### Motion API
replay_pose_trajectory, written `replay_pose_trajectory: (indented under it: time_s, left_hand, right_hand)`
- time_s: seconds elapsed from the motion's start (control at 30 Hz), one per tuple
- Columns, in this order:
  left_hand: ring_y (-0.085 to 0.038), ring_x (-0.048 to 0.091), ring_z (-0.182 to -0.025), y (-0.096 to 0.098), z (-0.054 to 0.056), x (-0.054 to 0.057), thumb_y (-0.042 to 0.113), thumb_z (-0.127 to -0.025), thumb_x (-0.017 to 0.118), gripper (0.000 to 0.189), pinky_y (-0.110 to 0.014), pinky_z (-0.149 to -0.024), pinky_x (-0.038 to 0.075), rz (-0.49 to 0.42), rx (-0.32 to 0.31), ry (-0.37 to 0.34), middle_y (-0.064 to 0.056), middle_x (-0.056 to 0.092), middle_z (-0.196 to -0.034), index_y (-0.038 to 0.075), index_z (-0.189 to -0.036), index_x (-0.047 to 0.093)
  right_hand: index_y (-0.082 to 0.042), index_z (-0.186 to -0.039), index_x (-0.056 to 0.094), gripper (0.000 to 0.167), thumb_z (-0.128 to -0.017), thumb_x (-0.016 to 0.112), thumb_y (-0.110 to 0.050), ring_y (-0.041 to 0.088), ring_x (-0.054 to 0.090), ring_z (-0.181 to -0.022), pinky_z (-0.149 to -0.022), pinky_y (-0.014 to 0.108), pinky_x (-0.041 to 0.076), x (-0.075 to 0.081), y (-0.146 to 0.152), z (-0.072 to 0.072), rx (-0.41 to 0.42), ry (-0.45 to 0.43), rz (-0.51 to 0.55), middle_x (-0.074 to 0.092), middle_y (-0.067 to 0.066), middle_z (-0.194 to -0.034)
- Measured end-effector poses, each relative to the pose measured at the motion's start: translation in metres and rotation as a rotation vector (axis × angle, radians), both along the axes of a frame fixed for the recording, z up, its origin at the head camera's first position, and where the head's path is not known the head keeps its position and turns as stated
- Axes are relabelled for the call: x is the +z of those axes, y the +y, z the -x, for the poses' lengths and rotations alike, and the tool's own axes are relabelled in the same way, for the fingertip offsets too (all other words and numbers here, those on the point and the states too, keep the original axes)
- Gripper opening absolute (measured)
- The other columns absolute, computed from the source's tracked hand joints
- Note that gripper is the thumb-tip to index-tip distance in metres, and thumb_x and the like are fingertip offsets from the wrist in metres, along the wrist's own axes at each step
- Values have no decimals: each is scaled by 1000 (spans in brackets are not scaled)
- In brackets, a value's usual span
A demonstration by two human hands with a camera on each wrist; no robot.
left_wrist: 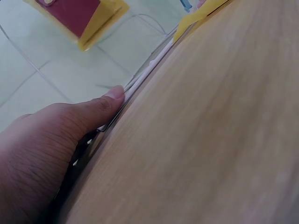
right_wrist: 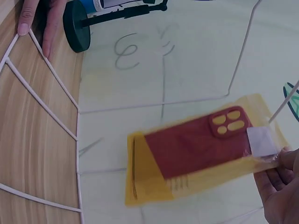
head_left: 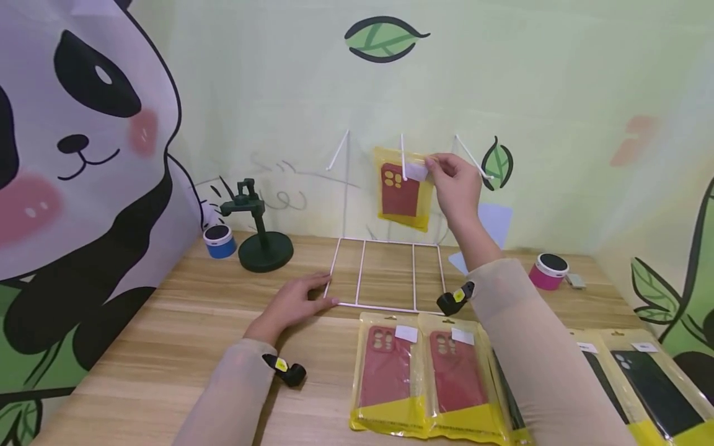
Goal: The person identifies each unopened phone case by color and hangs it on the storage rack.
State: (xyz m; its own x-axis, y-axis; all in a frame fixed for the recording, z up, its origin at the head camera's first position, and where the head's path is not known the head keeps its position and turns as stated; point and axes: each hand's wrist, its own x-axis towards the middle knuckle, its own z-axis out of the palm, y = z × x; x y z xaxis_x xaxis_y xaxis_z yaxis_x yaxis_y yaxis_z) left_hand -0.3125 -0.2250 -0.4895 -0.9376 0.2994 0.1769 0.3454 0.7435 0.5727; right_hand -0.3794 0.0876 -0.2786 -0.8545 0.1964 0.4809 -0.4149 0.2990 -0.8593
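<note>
My right hand pinches the upper right corner of a yellow-edged clear pouch with a red phone case inside. The pouch hangs at the middle prong of a white wire display rack, which crosses in front of it in the head view. In the right wrist view, the phone case shows its camera cutouts beside a white label. My left hand lies at the rack's front left corner, straight fingers on the base wires. The left thumb presses the base wire in the left wrist view.
Two pouches with red cases lie in front of the rack; pouches with dark cases lie at right. A dark green stand and blue cylinder are back left. A pink cylinder is back right, before the wall.
</note>
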Motion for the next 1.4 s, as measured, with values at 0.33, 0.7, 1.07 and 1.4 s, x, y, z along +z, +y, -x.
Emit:
replay_pose_trajectory:
  time_s: [0.33,0.7,1.07,1.4]
  left_hand:
    - [-27,44,-141,10,3,0,56,-88,71,70,-47,-117,33,2,2,4,-3,51,-151,16,-145,57]
    - [-27,42,-142,12,3,7,56,-89,70,71,-48,-117,32,12,2,-27,-2,49,-152,18,-147,55]
    - [-27,41,-143,5,2,6,59,-89,68,72,-49,-117,32,8,19,-26,-1,48,-153,19,-147,54]
    - [-29,40,-143,6,0,5,60,-90,67,74,-51,-117,31,17,18,-39,-3,47,-154,18,-148,53]
  right_hand:
    - [5,-115,66,28,-96,70,-14,23,71,-97,-88,29,58,-34,35,-31,207,-106,290,74,10,-102]
    - [1,-117,69,28,-97,68,-19,31,66,-100,-87,44,55,-140,46,-104,568,-344,-306,71,16,-110]
    - [-9,-107,72,21,-93,74,-25,13,57,-84,-76,29,51,-181,44,-96,597,-105,-728,63,-5,-93]
    - [-5,-103,70,13,-93,71,-14,14,55,-81,-73,29,50,-183,43,-98,538,-57,-781,59,0,-89]
